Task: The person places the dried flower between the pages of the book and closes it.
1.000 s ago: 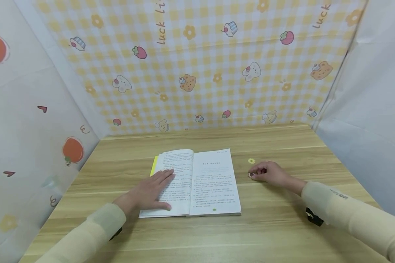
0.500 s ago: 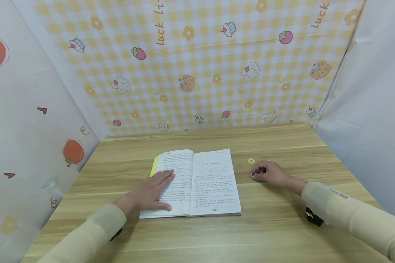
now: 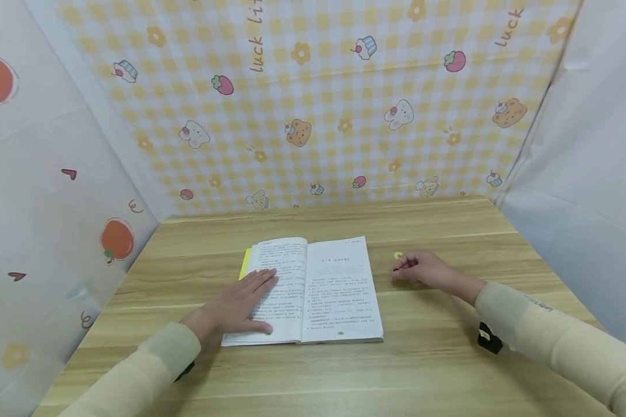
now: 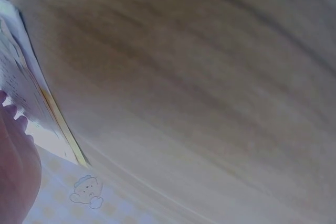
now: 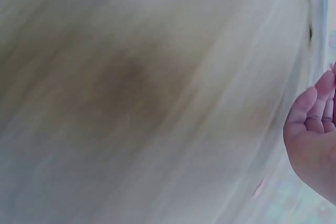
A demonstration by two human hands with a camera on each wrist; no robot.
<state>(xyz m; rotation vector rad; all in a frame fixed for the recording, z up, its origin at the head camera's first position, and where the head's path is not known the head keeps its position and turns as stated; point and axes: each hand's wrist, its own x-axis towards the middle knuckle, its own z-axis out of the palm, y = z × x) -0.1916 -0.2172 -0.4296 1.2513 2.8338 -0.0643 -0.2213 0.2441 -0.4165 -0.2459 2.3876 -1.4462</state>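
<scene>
An open book (image 3: 339,289) with printed pages and a yellow cover edge lies on the wooden table. My left hand (image 3: 242,304) rests flat across its left page, fingers straight and thumb spread near the lower edge. To the right of the book, my right hand (image 3: 422,271) pinches a small dark piece (image 3: 395,269) between thumb and fingertips; most of it is hidden. Just behind those fingertips a small yellow flower (image 3: 398,255) lies on the table, partly covered by the hand. In the right wrist view the fingers (image 5: 304,100) curl inward, and the piece is out of sight.
The wooden table (image 3: 334,382) reaches back to a yellow checked cloth wall (image 3: 323,104). White cloth walls stand at the left and right sides. Dark wrist-camera mounts (image 3: 489,339) hang under the sleeves.
My right hand has shifted slightly back and left with the small dark piece, and now overlaps the yellow flower. My left hand has stayed on the page.
</scene>
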